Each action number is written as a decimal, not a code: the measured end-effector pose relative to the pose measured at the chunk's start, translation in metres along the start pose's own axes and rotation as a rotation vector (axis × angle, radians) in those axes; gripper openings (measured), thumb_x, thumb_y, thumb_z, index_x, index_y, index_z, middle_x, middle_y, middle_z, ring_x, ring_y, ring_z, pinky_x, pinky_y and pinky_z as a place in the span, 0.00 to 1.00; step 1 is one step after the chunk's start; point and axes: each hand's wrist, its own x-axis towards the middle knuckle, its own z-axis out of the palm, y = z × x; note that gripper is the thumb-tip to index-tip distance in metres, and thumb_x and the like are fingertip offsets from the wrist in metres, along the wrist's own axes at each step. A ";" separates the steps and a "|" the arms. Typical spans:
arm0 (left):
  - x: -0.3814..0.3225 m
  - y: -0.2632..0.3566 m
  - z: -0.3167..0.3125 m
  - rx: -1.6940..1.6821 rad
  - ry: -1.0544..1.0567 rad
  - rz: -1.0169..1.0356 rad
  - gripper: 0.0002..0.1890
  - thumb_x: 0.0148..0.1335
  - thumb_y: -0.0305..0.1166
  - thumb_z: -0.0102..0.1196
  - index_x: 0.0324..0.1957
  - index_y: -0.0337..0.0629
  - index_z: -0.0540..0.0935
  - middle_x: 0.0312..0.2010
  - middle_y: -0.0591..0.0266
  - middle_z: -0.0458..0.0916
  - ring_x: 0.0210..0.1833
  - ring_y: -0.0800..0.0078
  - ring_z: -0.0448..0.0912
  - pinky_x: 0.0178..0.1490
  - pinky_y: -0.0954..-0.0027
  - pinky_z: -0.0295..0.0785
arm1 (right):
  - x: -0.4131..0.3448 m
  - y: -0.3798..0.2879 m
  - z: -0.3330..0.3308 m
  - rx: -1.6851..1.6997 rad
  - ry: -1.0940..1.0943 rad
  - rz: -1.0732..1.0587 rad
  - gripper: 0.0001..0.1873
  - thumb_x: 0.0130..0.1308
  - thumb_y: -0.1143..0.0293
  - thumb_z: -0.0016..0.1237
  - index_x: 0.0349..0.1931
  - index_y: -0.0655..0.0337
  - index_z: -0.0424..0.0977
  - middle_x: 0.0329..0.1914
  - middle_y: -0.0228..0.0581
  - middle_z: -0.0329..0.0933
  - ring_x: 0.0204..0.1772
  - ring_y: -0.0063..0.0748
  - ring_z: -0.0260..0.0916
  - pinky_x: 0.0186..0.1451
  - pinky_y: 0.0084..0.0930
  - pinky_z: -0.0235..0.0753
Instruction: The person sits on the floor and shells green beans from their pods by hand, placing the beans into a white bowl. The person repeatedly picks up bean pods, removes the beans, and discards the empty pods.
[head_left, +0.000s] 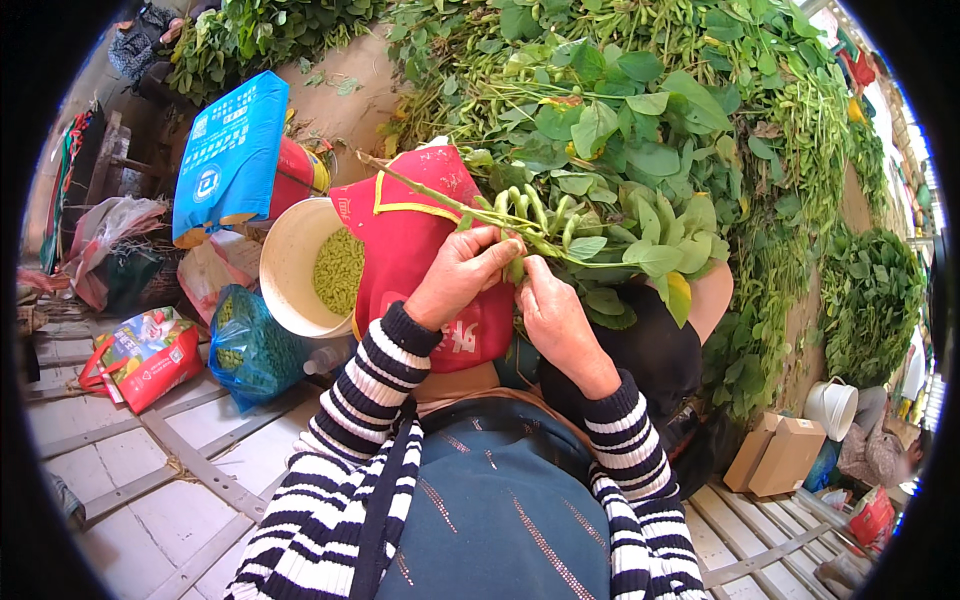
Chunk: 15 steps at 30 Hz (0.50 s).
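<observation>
A soybean plant stalk (450, 201) bearing green pods (536, 208) and leaves lies aslant over my lap. Near its middle, my left hand (474, 262) has thumb and fingers closed around the stalk and a pod. My right hand (546, 307) is just to the right and slightly lower, its fingertips pinched at a green pod beneath the stalk; its fingers partly hide the pod. Under the hands a red cloth with yellow trim (420, 176) covers my lap. To the left, a white bucket (281, 262) holds shelled green beans (339, 271).
Piled soybean plants (645, 82) fill the ground ahead and to the right. A blue bag (232, 150), a blue plastic bag of beans (255, 352) and a red shopping bag (154, 356) are at left. A cardboard box (780, 454) and a white pail (831, 405) stand near another person (870, 450).
</observation>
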 end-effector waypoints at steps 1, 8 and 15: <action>-0.001 0.000 -0.002 0.000 -0.031 -0.019 0.08 0.66 0.32 0.50 0.39 0.38 0.79 0.22 0.78 0.69 0.20 0.91 0.59 0.22 0.86 0.53 | 0.000 -0.003 0.000 -0.009 -0.001 0.000 0.09 0.64 0.76 0.35 0.43 0.68 0.63 0.25 0.58 0.71 0.32 0.60 0.69 0.33 0.48 0.67; -0.009 -0.006 -0.003 0.182 -0.108 0.034 0.09 0.67 0.31 0.49 0.46 0.41 0.72 0.27 0.76 0.70 0.20 0.90 0.60 0.21 0.85 0.54 | -0.001 -0.003 0.001 0.046 -0.023 0.034 0.07 0.66 0.73 0.36 0.41 0.66 0.64 0.26 0.61 0.72 0.34 0.63 0.69 0.33 0.50 0.67; -0.016 -0.009 -0.003 -0.235 -0.086 -0.070 0.10 0.70 0.35 0.42 0.44 0.40 0.73 0.27 0.72 0.71 0.15 0.88 0.59 0.17 0.84 0.52 | -0.006 -0.016 -0.012 0.139 0.087 0.051 0.06 0.67 0.72 0.38 0.39 0.64 0.65 0.26 0.55 0.73 0.32 0.55 0.73 0.32 0.41 0.70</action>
